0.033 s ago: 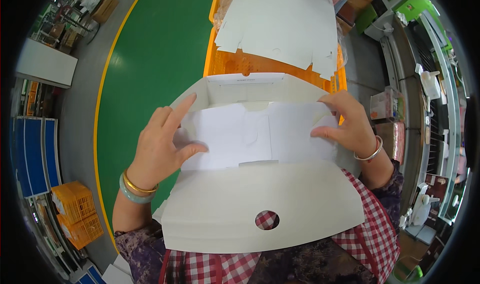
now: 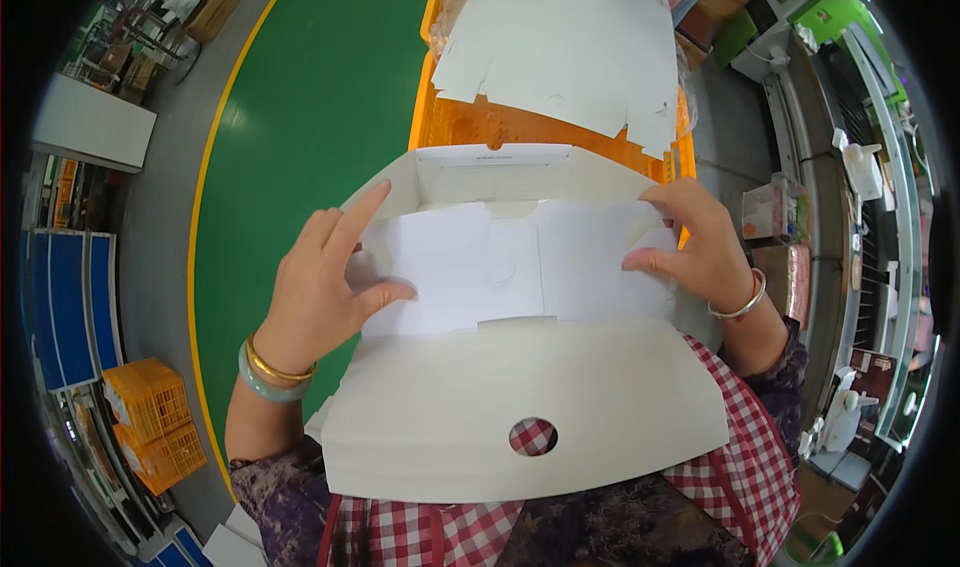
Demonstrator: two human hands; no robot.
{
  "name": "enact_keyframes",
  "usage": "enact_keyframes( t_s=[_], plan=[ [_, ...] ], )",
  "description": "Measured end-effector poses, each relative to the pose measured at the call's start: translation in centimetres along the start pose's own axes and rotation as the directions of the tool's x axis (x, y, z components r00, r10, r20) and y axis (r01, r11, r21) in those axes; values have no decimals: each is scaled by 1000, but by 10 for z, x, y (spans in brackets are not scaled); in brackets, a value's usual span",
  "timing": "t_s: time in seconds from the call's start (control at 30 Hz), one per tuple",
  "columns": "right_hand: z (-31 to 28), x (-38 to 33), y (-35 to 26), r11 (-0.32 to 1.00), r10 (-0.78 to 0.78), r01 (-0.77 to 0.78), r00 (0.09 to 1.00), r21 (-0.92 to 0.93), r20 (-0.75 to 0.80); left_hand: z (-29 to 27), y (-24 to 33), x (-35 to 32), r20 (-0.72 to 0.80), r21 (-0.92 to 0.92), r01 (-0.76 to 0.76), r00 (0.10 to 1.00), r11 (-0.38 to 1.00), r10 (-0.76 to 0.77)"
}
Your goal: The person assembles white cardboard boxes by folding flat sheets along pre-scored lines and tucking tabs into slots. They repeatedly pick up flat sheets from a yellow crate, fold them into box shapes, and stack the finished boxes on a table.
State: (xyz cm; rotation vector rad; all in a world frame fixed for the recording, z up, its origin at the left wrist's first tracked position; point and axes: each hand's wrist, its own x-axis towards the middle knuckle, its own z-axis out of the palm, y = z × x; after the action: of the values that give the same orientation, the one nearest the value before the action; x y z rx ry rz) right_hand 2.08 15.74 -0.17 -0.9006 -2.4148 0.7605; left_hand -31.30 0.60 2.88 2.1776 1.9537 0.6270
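Note:
A white cardboard box (image 2: 525, 397) lies before me with its wide flap, which has a round hole, folded down toward my body. Inside it sits a white folded card insert (image 2: 450, 267) with a cut-out tab outline near its middle. My left hand (image 2: 325, 277) grips the left end, thumb over the insert and index finger stretched along the side wall. At the right end my right hand (image 2: 695, 247) pinches the box, thumb on the insert and fingers over the wall. The other fingertips of both hands are partly hidden.
Beyond the box stands an orange plastic crate (image 2: 425, 117) with flat white cardboard blanks (image 2: 560, 47) on top. A green floor lane (image 2: 290, 97) runs at left. Small orange crates (image 2: 150, 407) are stacked at the lower left. A bench with a white spray bottle (image 2: 862, 167) lines the right.

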Motion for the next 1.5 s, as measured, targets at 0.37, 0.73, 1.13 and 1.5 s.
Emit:
enact_keyframes(
  t_s=[0.37,0.73,1.13,1.5],
  plan=[
    [-5,-4,-13,988,-109,110,994,-109,11,-1,9,-6,15,71,37,999,997,-38],
    [25,-31,-7,924,-100,87,995,-373,-15,37,10,-10,13,299,-47,999,953,45],
    [-17,-58,3,916,-163,88,973,390,162,-1,-36,-31,356,-605,-43,879,795,318],
    [-6,-68,-1,967,-55,21,990,256,128,30,-13,-58,-75,-483,-9,997,876,-32]
  ],
)
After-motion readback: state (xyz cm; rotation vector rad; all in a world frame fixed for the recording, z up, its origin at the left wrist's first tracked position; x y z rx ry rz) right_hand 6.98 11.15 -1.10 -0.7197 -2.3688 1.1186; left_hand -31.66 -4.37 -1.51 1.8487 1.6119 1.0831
